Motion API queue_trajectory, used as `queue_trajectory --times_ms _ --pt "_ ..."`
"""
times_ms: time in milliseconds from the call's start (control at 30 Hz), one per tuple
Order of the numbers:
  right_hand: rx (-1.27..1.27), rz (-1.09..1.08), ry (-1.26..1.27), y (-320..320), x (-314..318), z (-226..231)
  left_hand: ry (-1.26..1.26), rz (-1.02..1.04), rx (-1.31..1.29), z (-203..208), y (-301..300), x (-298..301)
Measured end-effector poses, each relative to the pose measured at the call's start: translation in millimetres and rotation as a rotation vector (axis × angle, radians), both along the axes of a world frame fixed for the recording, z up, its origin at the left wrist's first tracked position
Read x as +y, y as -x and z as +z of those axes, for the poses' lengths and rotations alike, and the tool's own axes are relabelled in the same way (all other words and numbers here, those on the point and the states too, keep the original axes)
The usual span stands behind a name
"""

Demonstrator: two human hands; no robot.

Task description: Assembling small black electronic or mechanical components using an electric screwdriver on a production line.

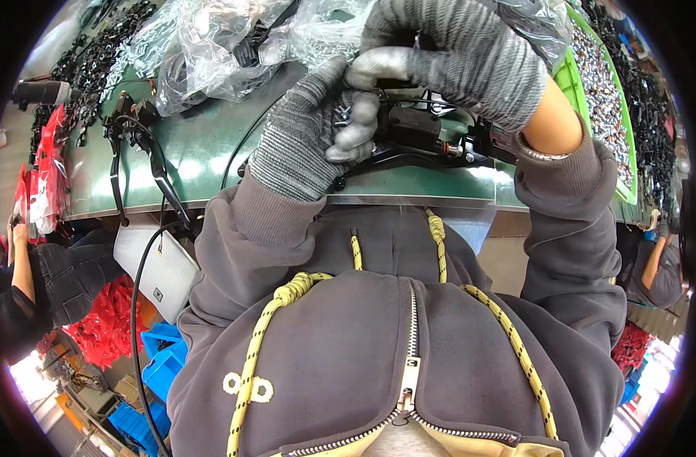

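Head view. Black brake lever assembly (pixel 420 141) held above the green table (pixel 203 152), near its front edge. Left hand (pixel 306 141), grey knit glove, grasps the assembly's left end, fingers curled round it. Right hand (pixel 458 57), same glove, sits just above the assembly, fingertips pinched on a small part; part itself hidden by the fingers. Clear plastic bags (pixel 211 46) lie beyond the assembly. Second black lever (pixel 138 152) rests to its left. Green tray of small metal parts (pixel 603 99) to its right, partly cut off.

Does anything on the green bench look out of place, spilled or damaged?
One black brake lever hangs over the front edge of the green bench, its cable dangling toward the floor. Nothing looks spilled or broken; both gloved hands, left hand and right hand, hold another lever assembly.
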State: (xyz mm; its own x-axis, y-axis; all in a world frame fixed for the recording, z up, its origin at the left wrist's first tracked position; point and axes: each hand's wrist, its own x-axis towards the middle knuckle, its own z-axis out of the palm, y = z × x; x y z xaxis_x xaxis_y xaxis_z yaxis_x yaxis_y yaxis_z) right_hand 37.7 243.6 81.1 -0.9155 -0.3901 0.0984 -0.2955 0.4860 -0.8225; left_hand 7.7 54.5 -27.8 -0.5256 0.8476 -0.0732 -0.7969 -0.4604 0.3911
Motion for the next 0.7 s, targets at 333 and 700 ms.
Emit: queue_trajectory --times_ms 333,700 --pt "-0.318 -0.209 -0.49 -26.9 42.0 -22.0 0.748 0.294 0.946 13.8 -28.5 6.6" --pt "-0.407 -0.245 -0.528 -21.6 33.0 -22.0 0.902 0.15 1.173 5.2 -26.1 14.6"
